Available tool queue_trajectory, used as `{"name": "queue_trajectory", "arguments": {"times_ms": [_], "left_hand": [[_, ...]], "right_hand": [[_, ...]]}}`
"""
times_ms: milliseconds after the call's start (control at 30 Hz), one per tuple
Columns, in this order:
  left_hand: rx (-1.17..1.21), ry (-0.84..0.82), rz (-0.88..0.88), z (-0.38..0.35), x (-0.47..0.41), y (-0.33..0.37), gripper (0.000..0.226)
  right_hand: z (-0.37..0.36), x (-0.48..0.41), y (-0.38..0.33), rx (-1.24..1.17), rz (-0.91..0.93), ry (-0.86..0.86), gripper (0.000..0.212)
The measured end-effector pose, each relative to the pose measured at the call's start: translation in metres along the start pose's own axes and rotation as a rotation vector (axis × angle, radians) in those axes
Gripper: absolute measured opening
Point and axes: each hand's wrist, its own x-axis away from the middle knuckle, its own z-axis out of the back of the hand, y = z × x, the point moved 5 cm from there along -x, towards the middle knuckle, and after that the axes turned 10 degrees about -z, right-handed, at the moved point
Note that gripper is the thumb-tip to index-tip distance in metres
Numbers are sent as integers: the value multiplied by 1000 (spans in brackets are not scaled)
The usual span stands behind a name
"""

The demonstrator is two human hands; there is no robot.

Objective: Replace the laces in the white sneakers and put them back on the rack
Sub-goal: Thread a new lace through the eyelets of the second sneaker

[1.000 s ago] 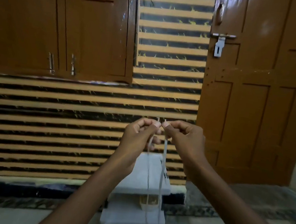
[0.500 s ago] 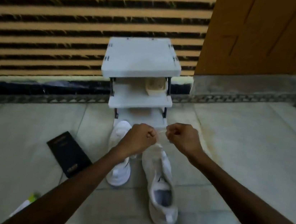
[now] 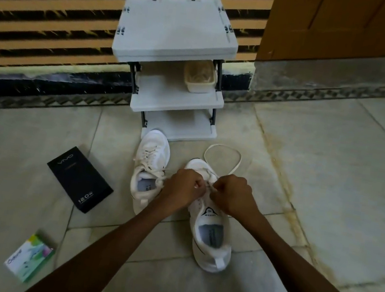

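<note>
**A:** Where are the sneakers lying?

**B:** Both are sitting on the tiled floor (image 3: 331, 164) just in front of the white rack (image 3: 177, 28), toes pointing towards it. The laced sneaker (image 3: 151, 162) is lying on the left, and the nearer sneaker (image 3: 211, 236) is lying under the hands.

**A:** What are the hands doing?

**B:** The left hand (image 3: 184, 189) and right hand (image 3: 234, 195) are meeting over the nearer sneaker's eyelets. The fingers of each are curling tightly together and pinching the white lace (image 3: 224, 145). Its slack is looping on the floor beyond that toe.

**A:** Is anything else lying around?

**B:** A beige container (image 3: 199, 77) is sitting on the rack's middle shelf. A black vivo box (image 3: 80, 179) and a small green box (image 3: 29, 260) are lying on the floor to the left.
</note>
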Motion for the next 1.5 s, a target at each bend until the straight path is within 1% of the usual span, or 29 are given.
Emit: {"name": "queue_trajectory", "arguments": {"times_ms": [67,167,267,433,767,933,1000,1067,1100,1133,1167,1233,1300,1333,1400,1467,1500], "left_hand": [[25,24,0,-3,0,2,12],[52,47,6,-5,-3,3,12],[36,38,-15,-8,-7,4,10],[60,22,-15,-11,-12,0,9],[80,30,6,-13,-11,-2,9],[5,27,7,-18,-12,3,11],[-13,37,7,-19,-12,5,13],[-6,74,23,-20,-12,6,15],[18,99,42,-21,-11,4,16],[67,117,75,-23,-10,2,16],[145,122,122,-25,-10,-1,15],[357,96,273,-30,-11,-6,12],[491,28,439,-31,-12,-10,12],[508,-22,468,-30,-13,-11,15],[526,-87,435,-28,-13,-9,11],[584,-95,424,-29,-12,-11,10],[607,-95,423,-30,-11,-13,11]], "right_hand": [[-4,-4,11,-88,-24,-22,20],[-6,-7,25,-297,-29,-96,17],[-9,-6,29,-374,-18,-115,18],[-11,-8,29,-415,-6,-114,20],[-12,-9,28,-403,36,-116,22],[-15,-5,22,-360,87,-117,26],[-15,-3,21,-333,126,-142,24],[-11,-3,25,-385,124,-183,25],[-10,-5,28,-451,107,-202,28],[-10,-8,32,-519,87,-213,25],[-10,-11,35,-565,85,-192,17],[-12,-16,36,-578,115,-69,7],[-17,-16,32,-573,107,40,7],[-19,-17,30,-551,107,83,8],[-19,-20,25,-486,145,156,11],[-7,-19,22,-495,188,219,17],[7,-18,20,-543,196,269,20]]}}
